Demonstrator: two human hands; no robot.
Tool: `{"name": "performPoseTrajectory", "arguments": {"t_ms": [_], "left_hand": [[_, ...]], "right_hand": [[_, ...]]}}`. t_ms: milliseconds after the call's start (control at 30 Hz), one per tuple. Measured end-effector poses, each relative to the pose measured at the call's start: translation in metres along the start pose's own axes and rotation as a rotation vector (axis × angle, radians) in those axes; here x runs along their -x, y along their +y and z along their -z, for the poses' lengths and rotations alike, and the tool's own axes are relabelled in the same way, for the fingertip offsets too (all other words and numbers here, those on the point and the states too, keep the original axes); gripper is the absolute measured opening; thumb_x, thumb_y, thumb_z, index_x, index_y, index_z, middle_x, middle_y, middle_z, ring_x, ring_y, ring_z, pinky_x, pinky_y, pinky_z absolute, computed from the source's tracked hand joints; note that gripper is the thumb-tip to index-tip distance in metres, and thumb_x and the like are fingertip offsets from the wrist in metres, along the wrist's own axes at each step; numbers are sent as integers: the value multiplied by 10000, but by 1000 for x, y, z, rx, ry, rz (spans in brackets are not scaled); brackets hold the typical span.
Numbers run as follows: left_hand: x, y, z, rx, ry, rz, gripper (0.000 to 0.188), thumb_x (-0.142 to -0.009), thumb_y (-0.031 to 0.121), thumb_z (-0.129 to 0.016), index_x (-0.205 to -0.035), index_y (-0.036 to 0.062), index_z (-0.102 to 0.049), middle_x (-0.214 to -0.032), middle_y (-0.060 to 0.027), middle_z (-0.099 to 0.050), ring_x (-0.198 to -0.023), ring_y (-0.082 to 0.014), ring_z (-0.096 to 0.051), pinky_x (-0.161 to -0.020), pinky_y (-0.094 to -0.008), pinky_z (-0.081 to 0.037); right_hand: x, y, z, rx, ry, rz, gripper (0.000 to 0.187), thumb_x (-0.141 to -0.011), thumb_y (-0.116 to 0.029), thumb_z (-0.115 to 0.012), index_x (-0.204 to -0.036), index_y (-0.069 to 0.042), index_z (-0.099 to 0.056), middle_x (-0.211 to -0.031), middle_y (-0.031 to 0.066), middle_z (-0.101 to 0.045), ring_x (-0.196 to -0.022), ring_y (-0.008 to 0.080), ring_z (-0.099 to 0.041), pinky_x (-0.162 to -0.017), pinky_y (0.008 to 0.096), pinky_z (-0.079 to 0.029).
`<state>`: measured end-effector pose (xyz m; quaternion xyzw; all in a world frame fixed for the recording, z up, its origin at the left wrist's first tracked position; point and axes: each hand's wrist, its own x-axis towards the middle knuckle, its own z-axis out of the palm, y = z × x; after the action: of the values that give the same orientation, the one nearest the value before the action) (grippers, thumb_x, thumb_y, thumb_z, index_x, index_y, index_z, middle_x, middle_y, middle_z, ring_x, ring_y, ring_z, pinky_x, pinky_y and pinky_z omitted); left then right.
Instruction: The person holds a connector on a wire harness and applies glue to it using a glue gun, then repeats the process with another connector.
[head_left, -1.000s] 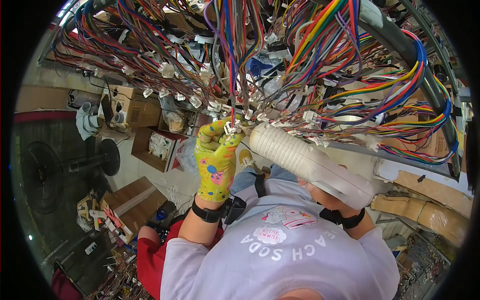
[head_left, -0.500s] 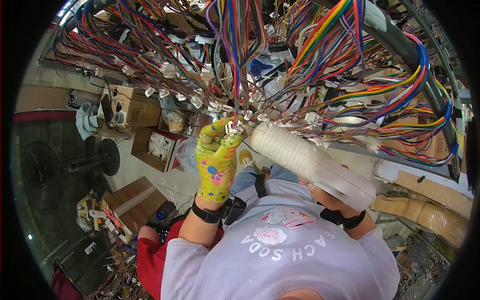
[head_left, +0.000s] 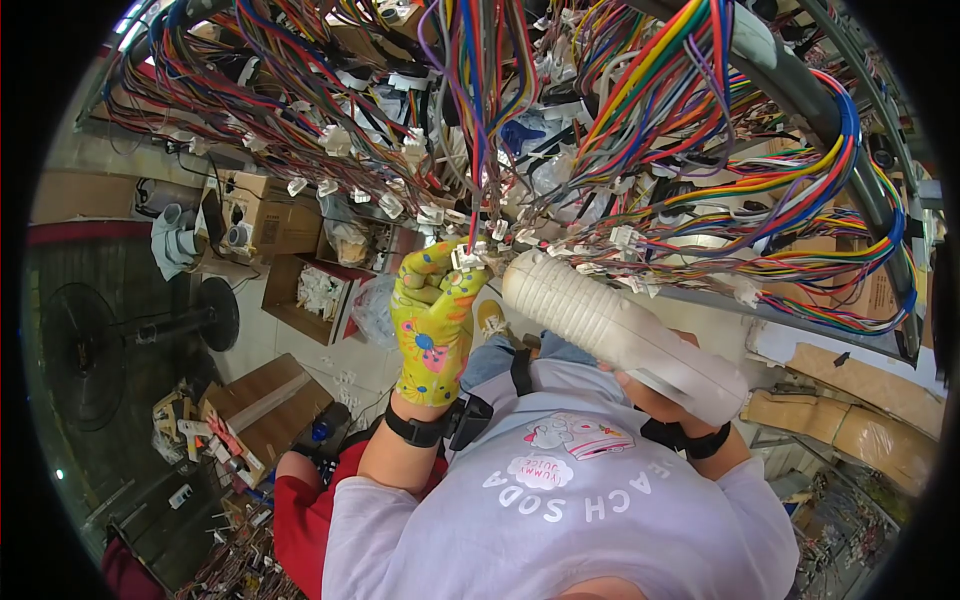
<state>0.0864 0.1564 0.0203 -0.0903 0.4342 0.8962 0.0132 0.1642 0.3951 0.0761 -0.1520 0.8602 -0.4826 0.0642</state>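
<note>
My left hand (head_left: 432, 330), in a yellow glove with a flower pattern, pinches a white plastic connector (head_left: 467, 258) between thumb and fingers. Red, blue and purple wires (head_left: 475, 190) run up from that connector into the hanging bundle. A bulky white ribbed hand-held tool (head_left: 590, 310) lies slantwise over my right hand (head_left: 655, 402), its rounded end close to the connector but apart from it. My bare right hand wraps its lower part from beneath; most of those fingers are hidden. The exact kind of tool cannot be made out.
Dense bundles of coloured wires (head_left: 650, 100) with white connectors hang ahead from a grey metal tube (head_left: 800, 90). A box of white parts (head_left: 352, 305), a cardboard box (head_left: 265, 405) and a fan (head_left: 85, 340) stand on the left. Flattened cardboard (head_left: 840, 430) is stacked on the right.
The connector in my left hand has tilted slightly, and its wires have shifted a little. The ribbed tool has dropped marginally at its rounded end.
</note>
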Motion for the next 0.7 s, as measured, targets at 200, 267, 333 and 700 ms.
{"name": "performPoseTrajectory", "arguments": {"t_ms": [200, 267, 333, 700], "left_hand": [[1, -3, 2, -1, 16, -6, 340, -769, -56, -687, -1072, 29, -557, -1028, -109, -641, -907, -170, -632, -831, -296, -499], [1, -1, 0, 4, 9, 1, 342, -767, -51, -691, -1069, 32, -554, -1030, -111, -641, -909, -174, -633, -835, -302, -500], [1, -1, 0, 8, 6, 7, 343, -764, -46, -696, -1065, 35, -552, -1032, -113, -641, -911, -179, -634, -838, -307, -500], [2, 0, -3, 9, 20, 23, 331, -770, -32, -681, -1069, 33, -553, -1015, -108, -642, -893, -188, -638, -841, -314, -500]], "right_hand": [[-5, -6, 2, -42, 0, -65, 204, -741, -56, -607, -936, -21, -655, -824, 77, -695, -741, 201, -677, -666, 302, -536], [-4, -5, 1, -73, 20, -31, 201, -745, -62, -606, -936, -23, -655, -824, 78, -695, -740, 200, -677, -665, 298, -537], [-5, -8, 1, -83, 18, -104, 197, -746, -62, -608, -934, -31, -658, -825, 76, -695, -740, 200, -678, -674, 296, -537], [-5, -10, 3, -78, 66, -78, 189, -743, -83, -637, -926, -44, -667, -825, 88, -691, -736, 210, -673, -668, 290, -528]]}}
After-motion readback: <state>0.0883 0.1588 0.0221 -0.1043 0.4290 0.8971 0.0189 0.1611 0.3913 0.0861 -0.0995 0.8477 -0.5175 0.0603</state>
